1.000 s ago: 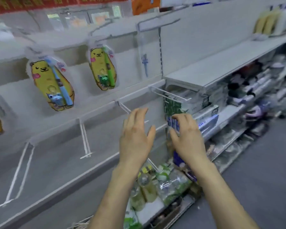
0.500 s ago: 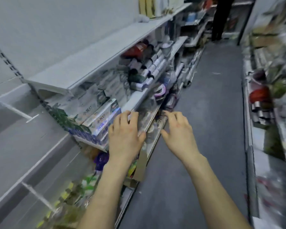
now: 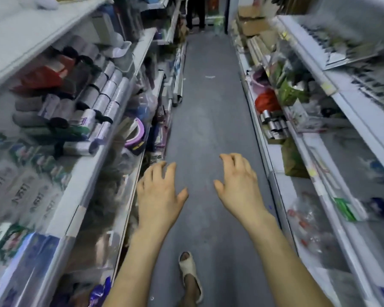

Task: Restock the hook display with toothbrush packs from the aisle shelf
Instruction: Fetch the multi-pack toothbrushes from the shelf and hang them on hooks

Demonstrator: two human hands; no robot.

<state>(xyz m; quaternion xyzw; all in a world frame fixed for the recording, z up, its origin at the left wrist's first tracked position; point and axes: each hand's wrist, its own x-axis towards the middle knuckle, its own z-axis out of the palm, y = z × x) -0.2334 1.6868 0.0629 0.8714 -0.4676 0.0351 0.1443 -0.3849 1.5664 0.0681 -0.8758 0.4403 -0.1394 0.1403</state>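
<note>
My left hand [image 3: 159, 193] and my right hand [image 3: 238, 183] hang in front of me over the grey aisle floor [image 3: 208, 111], both empty with fingers spread and loosely bent. Neither touches anything. The hook display and the toothbrush packs are out of view. The picture is blurred at the sides, and I cannot make out any toothbrush packs on the shelves.
White shelves [image 3: 111, 138] on the left hold rolls of bags [image 3: 102, 94] and boxed goods. Shelves on the right [image 3: 302, 151] hold packets and a red item [image 3: 266, 100]. My sandalled foot [image 3: 190, 273] steps on the floor. A person's legs [image 3: 195, 12] stand at the far end.
The view has swung right, from the hook wall with yellow bear toothbrush packs to straight down the aisle. Both hands stayed empty and dropped lower in front of me.
</note>
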